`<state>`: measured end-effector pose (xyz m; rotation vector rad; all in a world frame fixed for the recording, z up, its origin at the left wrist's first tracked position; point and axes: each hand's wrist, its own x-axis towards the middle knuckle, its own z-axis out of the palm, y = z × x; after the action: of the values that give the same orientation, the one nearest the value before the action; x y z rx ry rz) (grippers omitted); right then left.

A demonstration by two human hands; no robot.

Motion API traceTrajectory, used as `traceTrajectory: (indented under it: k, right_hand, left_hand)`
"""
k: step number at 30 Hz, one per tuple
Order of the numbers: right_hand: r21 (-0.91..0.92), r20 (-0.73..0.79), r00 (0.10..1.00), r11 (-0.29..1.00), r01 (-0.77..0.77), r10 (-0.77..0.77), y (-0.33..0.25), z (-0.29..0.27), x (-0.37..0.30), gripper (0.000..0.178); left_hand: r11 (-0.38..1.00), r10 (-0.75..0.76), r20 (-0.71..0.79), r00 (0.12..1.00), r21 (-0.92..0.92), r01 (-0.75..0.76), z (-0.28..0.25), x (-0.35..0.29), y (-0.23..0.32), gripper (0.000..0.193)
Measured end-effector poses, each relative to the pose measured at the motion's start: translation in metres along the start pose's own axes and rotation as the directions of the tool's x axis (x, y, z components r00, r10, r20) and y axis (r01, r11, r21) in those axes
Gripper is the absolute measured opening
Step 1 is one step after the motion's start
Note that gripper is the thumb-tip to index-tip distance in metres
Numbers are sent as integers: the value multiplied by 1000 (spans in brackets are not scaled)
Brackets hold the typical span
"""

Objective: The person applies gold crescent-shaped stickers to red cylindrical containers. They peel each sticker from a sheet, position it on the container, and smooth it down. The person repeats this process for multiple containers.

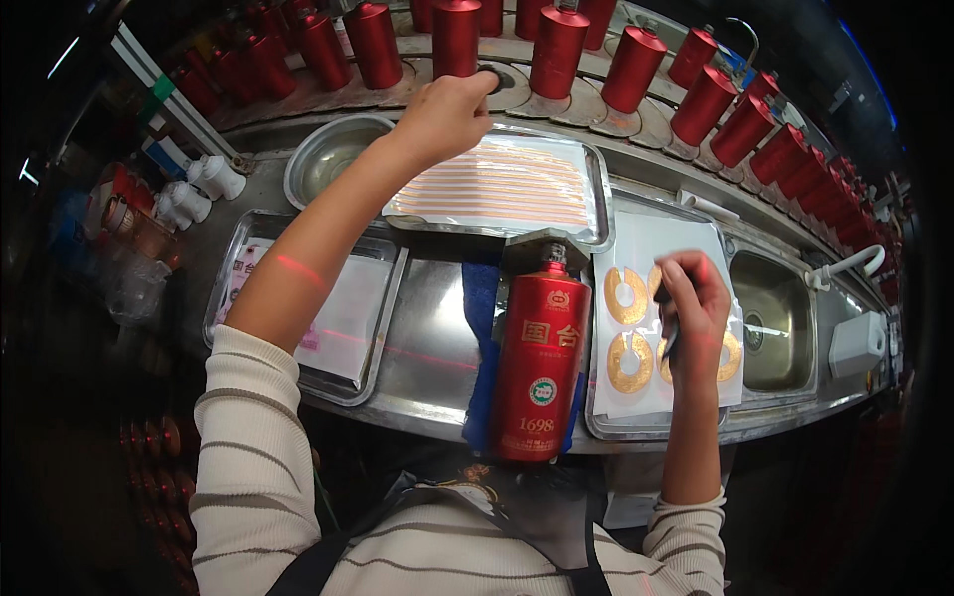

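Observation:
My left hand (447, 119) reaches out to the conveyor at the back. Its fingers are curled, and a dark round piece (497, 79) shows at the fingertips; whether they grip it is unclear. Just behind this hand stands a red bottle (456, 40). My right hand (700, 303) is closed around a small dark flat tool (672, 338), above a white sheet of gold ring-shaped stickers (628, 363). Between my arms, a red printed bottle (540, 387) rests neck-away on a blue cloth (480, 338), touched by neither hand.
Red bottles (636, 70) line the curved conveyor. A tray of thin orange strips (497, 184) lies before it, beside a metal bowl (336, 159). Another tray (363, 382) with printed sheets is under my left forearm. A sink (775, 328) with a white tap (845, 266) is at right.

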<state>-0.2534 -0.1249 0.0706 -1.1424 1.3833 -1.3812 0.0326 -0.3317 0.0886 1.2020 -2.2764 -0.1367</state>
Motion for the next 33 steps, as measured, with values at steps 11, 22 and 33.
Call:
traceTrajectory:
  k: [11,22,33]
  right_hand:
    - [-3,555,831,999,45,-36,-46,-26,31,18]
    - [-254,397,892,960,-120,217,4,-26,-146,19]
    - [-51,289,940,984,-172,180,37,-5,-151,12]
  left_hand:
    - [815,70,-148,986,-561,-142,-41,-66,165,34]
    - [307,-542,141,828,-884,352,-9,-289,205,58]
    - [229,-552,188,812,-903,365,11,-299,197,56]
